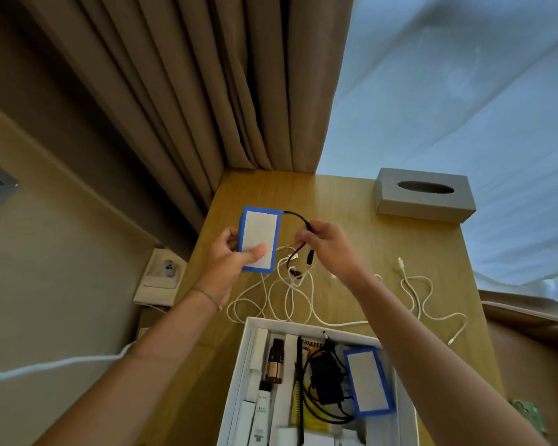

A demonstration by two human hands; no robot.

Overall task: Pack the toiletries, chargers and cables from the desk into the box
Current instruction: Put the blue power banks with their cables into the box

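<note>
White cables (290, 294) sprawl on the desk (351, 201) between box (239, 365) and tissue holder (424, 194). Left hand (229, 262) grips a blue-edged charger (259, 239); right hand (327, 246) pinches its black cable (298, 218)

Cool daylight comes through the sheer curtain (458, 91) and lights the table (351, 201) below it softly, with weak shadows. Left of the sheer curtain the room is dim. The edges bend and look slightly blurred.
</note>
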